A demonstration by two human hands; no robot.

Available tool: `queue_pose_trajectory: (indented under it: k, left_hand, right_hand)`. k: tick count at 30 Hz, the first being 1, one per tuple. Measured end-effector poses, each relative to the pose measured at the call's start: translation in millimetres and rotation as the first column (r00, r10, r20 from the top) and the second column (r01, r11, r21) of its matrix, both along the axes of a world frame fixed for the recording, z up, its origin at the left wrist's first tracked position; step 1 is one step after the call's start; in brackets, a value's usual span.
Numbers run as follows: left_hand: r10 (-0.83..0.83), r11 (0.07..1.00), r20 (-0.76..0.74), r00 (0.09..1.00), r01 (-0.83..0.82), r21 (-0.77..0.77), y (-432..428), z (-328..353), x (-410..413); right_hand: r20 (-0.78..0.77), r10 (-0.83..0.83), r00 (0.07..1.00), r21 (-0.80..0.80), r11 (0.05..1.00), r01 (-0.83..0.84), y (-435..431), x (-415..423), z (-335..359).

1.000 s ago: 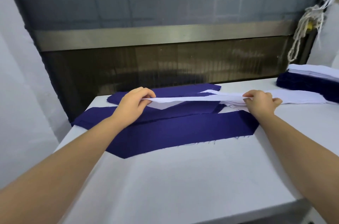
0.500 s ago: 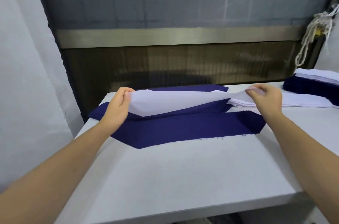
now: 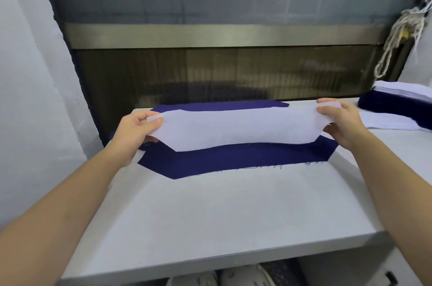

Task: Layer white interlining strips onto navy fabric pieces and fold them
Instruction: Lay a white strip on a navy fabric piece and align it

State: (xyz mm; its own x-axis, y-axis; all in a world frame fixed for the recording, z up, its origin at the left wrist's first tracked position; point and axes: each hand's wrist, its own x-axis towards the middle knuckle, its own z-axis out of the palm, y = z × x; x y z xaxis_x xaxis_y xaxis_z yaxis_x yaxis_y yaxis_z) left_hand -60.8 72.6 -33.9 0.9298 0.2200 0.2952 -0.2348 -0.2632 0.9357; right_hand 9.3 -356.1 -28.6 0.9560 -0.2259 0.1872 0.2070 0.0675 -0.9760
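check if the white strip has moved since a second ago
Yes. The white strip has risen and shifted left off the white stack; the left hand and right hand now hold it spread above the navy pieces.

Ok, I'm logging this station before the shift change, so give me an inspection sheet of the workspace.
Surface: white table top, flat.
Job's things: white interlining strip held stretched above navy fabric pieces lying overlapped on the table.
Clutter: stacked white and navy pieces at far right; what look like shoes under the table.
Hands: left hand and right hand each pinch one strip end with their fingers.
Cables: white cord hanging bundled, upper right.
Surroundings: metal rail across the dark panel behind.
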Motion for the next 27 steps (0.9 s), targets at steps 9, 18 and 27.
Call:
queue_pose_trajectory:
  k: [9, 18, 27]
  left_hand:
    - [-0.094, 0.97, -0.296, 0.951, 0.155, 0.189, 15, 5, -4]
    - [-0.011, 0.826, -0.357, 0.934, 0.21, 0.523, 15, -3, -3]
    - [-0.036, 0.689, -0.297, 0.954, 0.239, 0.684, 15, -8, 1]
  right_hand:
    - [-0.229, -0.144, 0.963, -0.578, 0.816, -0.015, -13, 0, -13]
    - [-0.165, -0.189, 0.968, -0.797, 0.604, -0.018, -10, 5, -20]
    - [-0.162, -0.166, 0.973, -0.837, 0.545, -0.047, -12, 4, -17]
